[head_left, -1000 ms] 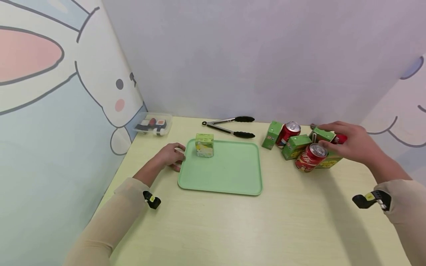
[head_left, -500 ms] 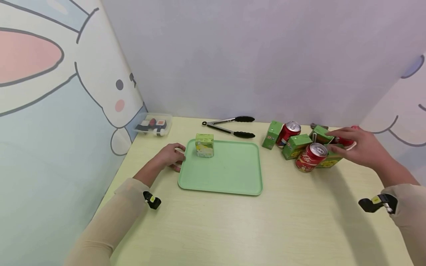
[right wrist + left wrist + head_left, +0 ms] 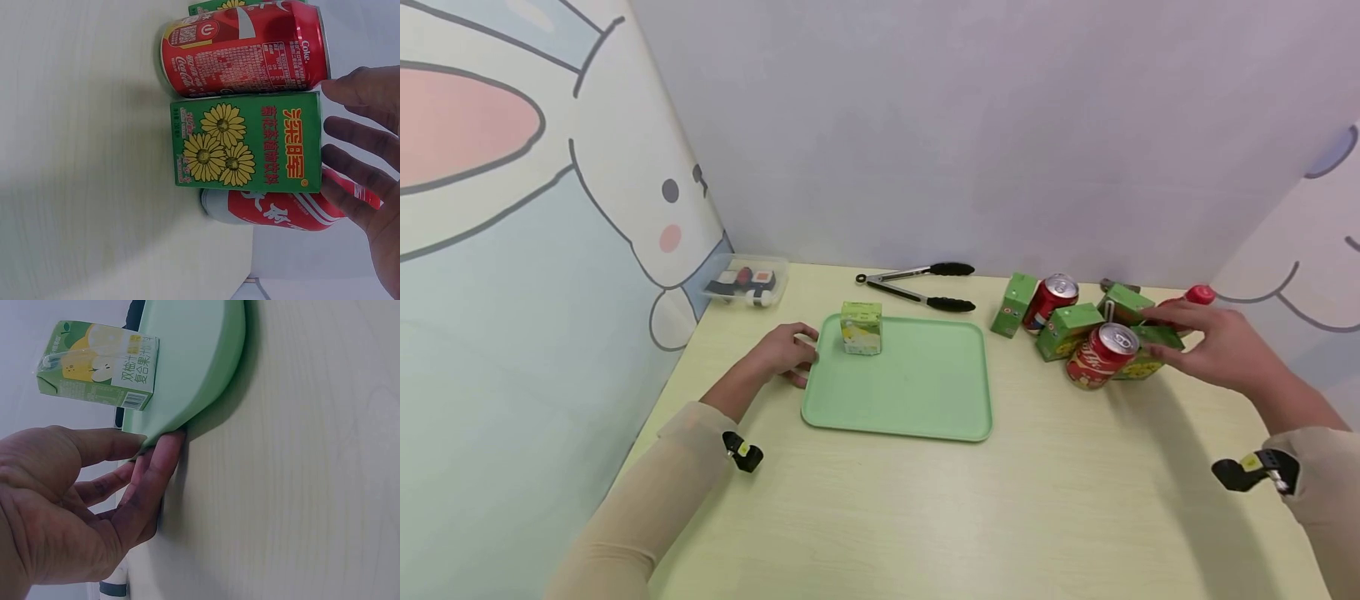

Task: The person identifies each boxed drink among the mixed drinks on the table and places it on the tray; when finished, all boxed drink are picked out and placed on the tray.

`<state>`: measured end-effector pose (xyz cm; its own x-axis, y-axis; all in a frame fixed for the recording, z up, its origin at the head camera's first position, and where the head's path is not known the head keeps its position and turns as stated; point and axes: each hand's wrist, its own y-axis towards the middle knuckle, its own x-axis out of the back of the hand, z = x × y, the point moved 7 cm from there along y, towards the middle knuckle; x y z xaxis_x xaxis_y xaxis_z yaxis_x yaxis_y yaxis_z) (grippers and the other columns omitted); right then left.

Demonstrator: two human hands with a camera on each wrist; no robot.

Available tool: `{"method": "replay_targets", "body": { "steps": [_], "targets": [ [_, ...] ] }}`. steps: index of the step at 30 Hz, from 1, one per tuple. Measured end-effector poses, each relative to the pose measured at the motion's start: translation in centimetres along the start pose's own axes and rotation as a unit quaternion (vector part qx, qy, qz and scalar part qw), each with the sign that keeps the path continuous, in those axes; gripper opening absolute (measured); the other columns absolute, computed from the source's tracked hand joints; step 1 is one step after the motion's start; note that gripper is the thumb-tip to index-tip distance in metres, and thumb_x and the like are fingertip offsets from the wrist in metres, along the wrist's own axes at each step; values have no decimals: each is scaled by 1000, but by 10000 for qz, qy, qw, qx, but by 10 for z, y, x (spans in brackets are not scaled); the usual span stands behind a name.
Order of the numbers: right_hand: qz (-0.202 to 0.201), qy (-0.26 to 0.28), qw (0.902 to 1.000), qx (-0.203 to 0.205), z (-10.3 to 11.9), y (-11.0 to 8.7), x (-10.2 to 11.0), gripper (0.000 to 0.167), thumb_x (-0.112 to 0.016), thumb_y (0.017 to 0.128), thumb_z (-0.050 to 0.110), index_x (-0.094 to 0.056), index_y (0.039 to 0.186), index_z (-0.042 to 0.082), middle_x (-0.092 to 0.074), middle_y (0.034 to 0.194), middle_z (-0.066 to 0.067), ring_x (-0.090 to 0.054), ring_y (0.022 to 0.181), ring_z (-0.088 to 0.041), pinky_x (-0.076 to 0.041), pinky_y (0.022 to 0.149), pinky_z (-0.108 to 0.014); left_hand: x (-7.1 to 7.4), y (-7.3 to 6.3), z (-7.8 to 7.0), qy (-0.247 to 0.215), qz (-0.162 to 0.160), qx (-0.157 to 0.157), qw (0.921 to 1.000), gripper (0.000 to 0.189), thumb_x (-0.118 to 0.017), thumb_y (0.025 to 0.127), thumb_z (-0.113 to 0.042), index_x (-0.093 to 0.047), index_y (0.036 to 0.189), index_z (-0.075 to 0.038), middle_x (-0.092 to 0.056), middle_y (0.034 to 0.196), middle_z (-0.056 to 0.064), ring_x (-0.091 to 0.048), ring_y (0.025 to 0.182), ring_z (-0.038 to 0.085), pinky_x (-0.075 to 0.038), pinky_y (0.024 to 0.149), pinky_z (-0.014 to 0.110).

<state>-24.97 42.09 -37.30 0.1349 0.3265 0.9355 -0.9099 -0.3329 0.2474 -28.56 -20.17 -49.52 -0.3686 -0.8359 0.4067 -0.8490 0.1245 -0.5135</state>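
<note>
My left hand (image 3: 786, 352) pinches the left rim of a pale green tray (image 3: 917, 383), thumb above and fingers below in the left wrist view. Upright on the tray stands a green-and-white juice carton (image 3: 100, 365) with fruit pictures. Over on the right, my right hand (image 3: 1217, 346) is at the top of a green drink carton (image 3: 247, 142) with yellow flowers. Its fingers are spread and fairly straight; whether they touch the carton, I cannot tell. The thumb lies close to the top of a red Coke can (image 3: 244, 50). A red bottle (image 3: 275, 209) stands beyond the carton.
Beside these are more green cartons (image 3: 1015, 304) and another red can (image 3: 1051, 304). Black-handled tongs (image 3: 917, 283) lie spread behind the tray. A clear box of toy sushi (image 3: 745, 282) sits at the back left, and walls bound the table (image 3: 910, 517).
My right hand has shifted right and a little nearer, from over the back cartons to the flowered carton, uncovering the red bottle's cap. The left hand and tray stay put.
</note>
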Motion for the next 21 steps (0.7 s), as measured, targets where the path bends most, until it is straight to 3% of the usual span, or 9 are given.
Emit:
{"method": "replay_targets", "body": {
  "steps": [5,8,11,13,21],
  "targets": [
    [199,-233,9995,90,2,-2,-9,55,-95,80,13,-79,133,10,-78,124,-27,-64,87,-16,-48,62,-27,0,0,-1,4,-19,20,10000,52,-66,106,-5,-52,156,-6,-67,130,21,-72,94,23,-73,71,38],
    [353,-276,9990,79,4,-2,-14,57,-94,82,13,-77,135,7,-75,128,-31,-72,99,-36,-61,70,-42,1,-1,-2,17,-37,44,10000,52,-66,106,-6,-52,156,-6,-67,129,20,-72,94,23,-73,71,38],
    [416,-288,9986,154,6,-3,-18,57,-95,81,11,-75,135,3,-74,129,-34,-72,106,-50,-65,79,-63,1,0,-2,30,-38,57,10000,52,-66,106,-6,-52,156,-6,-67,129,20,-72,94,22,-73,71,37],
    [395,-303,9985,224,7,-3,-19,57,-95,80,8,-75,133,1,-73,127,-34,-70,108,-53,-62,83,-73,1,0,-2,29,-35,66,10000,52,-66,106,-6,-52,156,-6,-67,130,20,-72,93,22,-73,71,37],
    [151,-354,9981,471,9,-6,-20,57,-96,77,-3,-75,130,0,-72,123,-34,-67,99,-49,-62,76,-72,1,1,0,14,-28,56,10000,52,-66,106,-6,-52,156,-6,-67,129,20,-73,92,22,-73,71,37]
  ]
}}
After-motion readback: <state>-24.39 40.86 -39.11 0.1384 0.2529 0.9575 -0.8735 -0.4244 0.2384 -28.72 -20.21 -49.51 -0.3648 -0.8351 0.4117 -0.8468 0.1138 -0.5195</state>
